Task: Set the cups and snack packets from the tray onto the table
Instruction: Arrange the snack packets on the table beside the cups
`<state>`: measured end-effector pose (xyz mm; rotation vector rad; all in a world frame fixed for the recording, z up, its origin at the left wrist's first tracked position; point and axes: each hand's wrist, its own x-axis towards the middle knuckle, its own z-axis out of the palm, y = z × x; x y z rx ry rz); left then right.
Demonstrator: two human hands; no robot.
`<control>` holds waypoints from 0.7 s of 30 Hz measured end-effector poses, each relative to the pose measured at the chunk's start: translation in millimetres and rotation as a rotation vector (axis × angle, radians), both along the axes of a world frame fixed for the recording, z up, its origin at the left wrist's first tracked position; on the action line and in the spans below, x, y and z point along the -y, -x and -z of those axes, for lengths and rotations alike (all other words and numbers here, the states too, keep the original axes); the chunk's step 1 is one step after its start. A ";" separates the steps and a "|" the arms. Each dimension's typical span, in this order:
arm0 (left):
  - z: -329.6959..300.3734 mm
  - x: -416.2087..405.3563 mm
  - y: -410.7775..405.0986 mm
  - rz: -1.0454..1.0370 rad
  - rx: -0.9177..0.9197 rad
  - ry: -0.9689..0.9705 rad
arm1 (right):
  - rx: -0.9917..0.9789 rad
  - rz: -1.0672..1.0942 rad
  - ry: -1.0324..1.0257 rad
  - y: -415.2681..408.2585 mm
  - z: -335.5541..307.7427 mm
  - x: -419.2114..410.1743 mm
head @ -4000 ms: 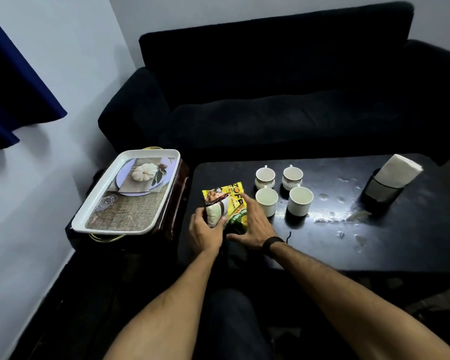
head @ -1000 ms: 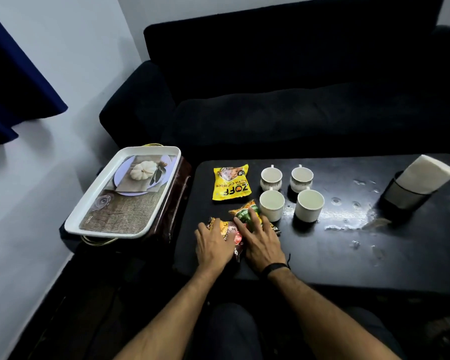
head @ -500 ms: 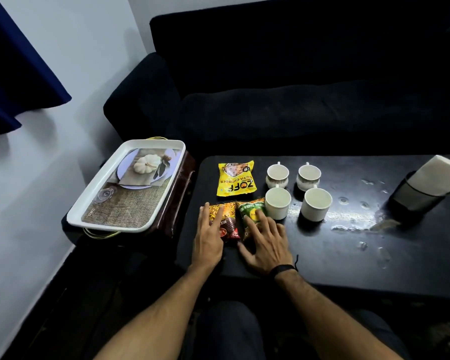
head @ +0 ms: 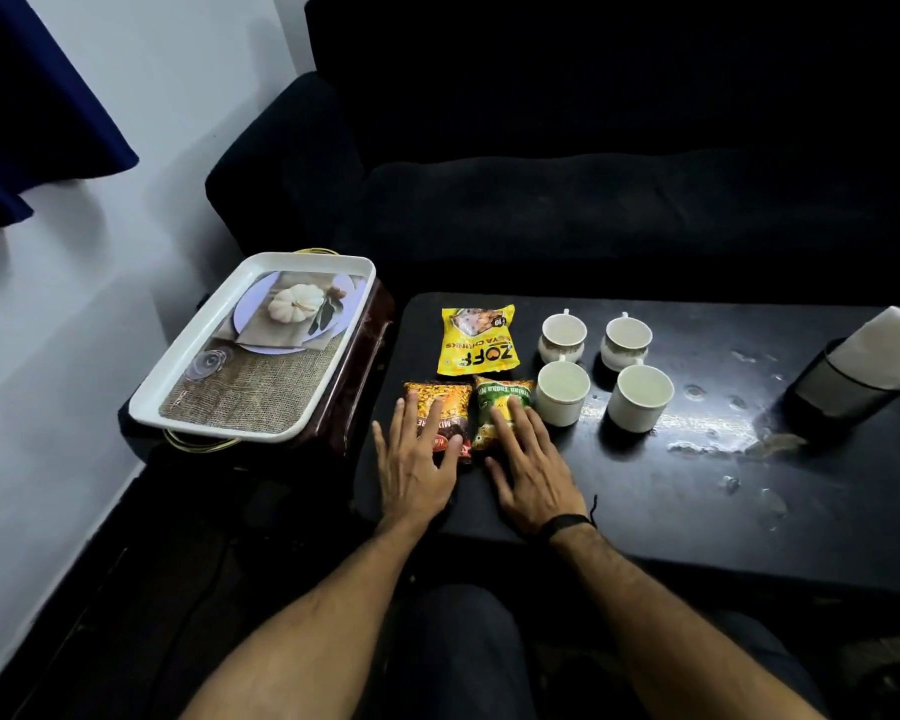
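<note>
Three snack packets lie flat at the left end of the black table (head: 645,491): a yellow packet (head: 478,341) at the back, an orange-and-brown packet (head: 445,407) and a green packet (head: 500,402) side by side in front of it. My left hand (head: 417,459) rests flat with spread fingers on the orange packet. My right hand (head: 531,459) lies flat on the green packet. Several white cups stand in a square right of the packets, among them a near one (head: 562,392) and a far one (head: 625,341). The white tray (head: 188,376) sits on a side stand, holding nothing.
A dark holder with white napkins (head: 853,366) stands at the table's right end. Wet patches (head: 718,433) shine on the tabletop near it. A black sofa (head: 593,189) runs behind the table. A white wall and blue curtain (head: 32,122) are at the left.
The yellow packet, held 4 s ago, now lies at the back. The orange and green packets were spread apart and laid side by side; both hands flattened onto them.
</note>
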<state>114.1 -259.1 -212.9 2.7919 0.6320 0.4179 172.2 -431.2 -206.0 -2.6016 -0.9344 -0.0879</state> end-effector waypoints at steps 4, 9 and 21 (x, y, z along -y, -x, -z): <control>1.9 -4.3 -3.0 -0.004 -0.012 -0.043 | -0.007 -0.014 -0.010 0.9 -0.3 0.0; 2.0 -8.3 -7.1 -0.025 0.005 -0.019 | -0.021 0.002 -0.016 -0.9 1.8 -0.4; 2.0 -7.4 -7.4 -0.023 0.015 -0.008 | -0.001 -0.014 -0.012 -2.1 5.1 -0.4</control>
